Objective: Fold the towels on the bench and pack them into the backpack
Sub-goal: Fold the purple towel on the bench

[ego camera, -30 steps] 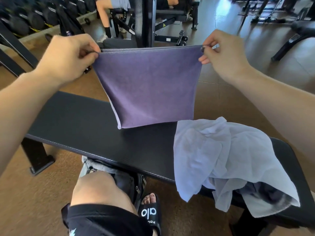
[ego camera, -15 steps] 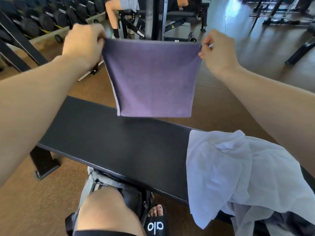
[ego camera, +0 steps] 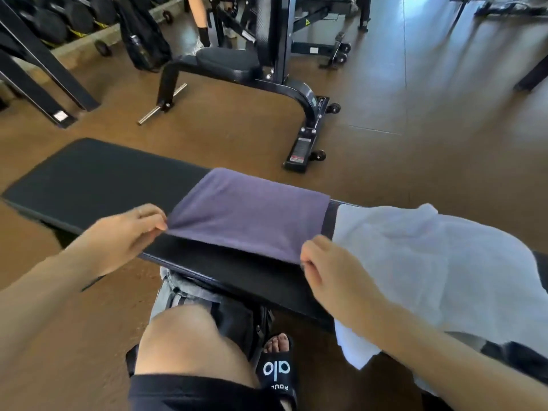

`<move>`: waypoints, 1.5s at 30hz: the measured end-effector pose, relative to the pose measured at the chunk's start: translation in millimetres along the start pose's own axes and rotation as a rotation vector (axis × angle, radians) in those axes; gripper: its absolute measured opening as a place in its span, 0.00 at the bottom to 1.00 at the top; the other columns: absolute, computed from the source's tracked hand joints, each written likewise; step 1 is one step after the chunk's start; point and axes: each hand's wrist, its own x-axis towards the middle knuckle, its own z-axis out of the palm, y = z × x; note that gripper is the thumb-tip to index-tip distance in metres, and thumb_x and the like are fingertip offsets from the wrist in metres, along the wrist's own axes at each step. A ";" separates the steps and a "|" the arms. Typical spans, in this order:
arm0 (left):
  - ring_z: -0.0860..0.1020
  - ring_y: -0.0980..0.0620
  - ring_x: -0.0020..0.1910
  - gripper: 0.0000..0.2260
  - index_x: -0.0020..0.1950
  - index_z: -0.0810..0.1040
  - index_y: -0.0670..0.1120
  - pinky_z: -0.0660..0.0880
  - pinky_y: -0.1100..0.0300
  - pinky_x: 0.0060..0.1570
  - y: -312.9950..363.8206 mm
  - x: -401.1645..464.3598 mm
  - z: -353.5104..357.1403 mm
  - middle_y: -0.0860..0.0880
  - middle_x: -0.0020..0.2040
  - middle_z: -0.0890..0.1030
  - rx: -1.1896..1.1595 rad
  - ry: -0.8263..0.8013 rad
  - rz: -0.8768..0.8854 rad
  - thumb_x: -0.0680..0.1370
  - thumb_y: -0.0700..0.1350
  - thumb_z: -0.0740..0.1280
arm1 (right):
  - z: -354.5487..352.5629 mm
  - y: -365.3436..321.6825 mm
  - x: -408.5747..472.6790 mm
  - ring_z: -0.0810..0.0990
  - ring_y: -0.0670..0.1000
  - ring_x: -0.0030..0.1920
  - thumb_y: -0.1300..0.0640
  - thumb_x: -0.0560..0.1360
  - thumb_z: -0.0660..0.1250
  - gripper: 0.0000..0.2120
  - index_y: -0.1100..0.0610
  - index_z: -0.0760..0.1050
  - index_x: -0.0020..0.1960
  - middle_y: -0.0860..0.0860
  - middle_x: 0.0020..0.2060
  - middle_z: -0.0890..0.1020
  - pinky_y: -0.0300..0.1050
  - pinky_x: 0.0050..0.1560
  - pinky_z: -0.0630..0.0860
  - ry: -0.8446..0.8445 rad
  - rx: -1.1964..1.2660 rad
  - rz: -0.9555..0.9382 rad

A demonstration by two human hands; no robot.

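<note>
Nearest: bare knee (ego camera: 189, 339) and black slide sandal (ego camera: 277, 370) on brown floor, with a grey-and-black backpack (ego camera: 207, 304) tucked under the near edge of the bench (ego camera: 98, 176), partly hidden by the knee. Above that, left hand (ego camera: 118, 235), fingers curled, pinching near-left corner of purple towel (ego camera: 252, 212) between thumb and fingertips. Right hand (ego camera: 332, 268), likewise curled, pinching near-right corner of same towel. Purple towel folded, lying flat across black bench pad, stretched between both hands, far edge at bench's far side. Just right of it, nearly touching: white towel (ego camera: 421, 262), crumpled, unfolded, draped over bench's near edge. Beyond: another weight bench frame (ego camera: 296, 93) on wheels, loose steel bar (ego camera: 161, 103) on floor, dumbbell rack (ego camera: 53, 19) far left.
</note>
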 end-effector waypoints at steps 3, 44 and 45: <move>0.81 0.49 0.41 0.07 0.53 0.79 0.49 0.80 0.52 0.37 -5.2 -31.3 19.5 0.53 0.57 0.76 0.023 -0.023 -0.018 0.78 0.38 0.69 | 29.8 -16.9 -25.4 0.75 0.49 0.39 0.58 0.78 0.65 0.03 0.52 0.72 0.46 0.47 0.42 0.74 0.46 0.36 0.75 -0.081 -0.083 -0.051; 0.73 0.42 0.46 0.09 0.48 0.77 0.39 0.69 0.55 0.45 -35.1 225.9 51.6 0.42 0.45 0.76 -0.400 -0.091 -0.932 0.79 0.43 0.61 | 81.0 28.6 132.1 0.57 0.61 0.77 0.38 0.81 0.44 0.29 0.49 0.55 0.79 0.57 0.78 0.60 0.60 0.77 0.51 -0.057 -0.269 0.270; 0.71 0.43 0.44 0.07 0.45 0.75 0.40 0.68 0.55 0.45 -34.5 225.3 51.7 0.43 0.44 0.74 -0.533 -0.040 -0.995 0.78 0.43 0.61 | 81.7 29.0 131.8 0.57 0.60 0.77 0.38 0.81 0.44 0.29 0.49 0.55 0.79 0.57 0.78 0.60 0.60 0.77 0.51 -0.055 -0.271 0.269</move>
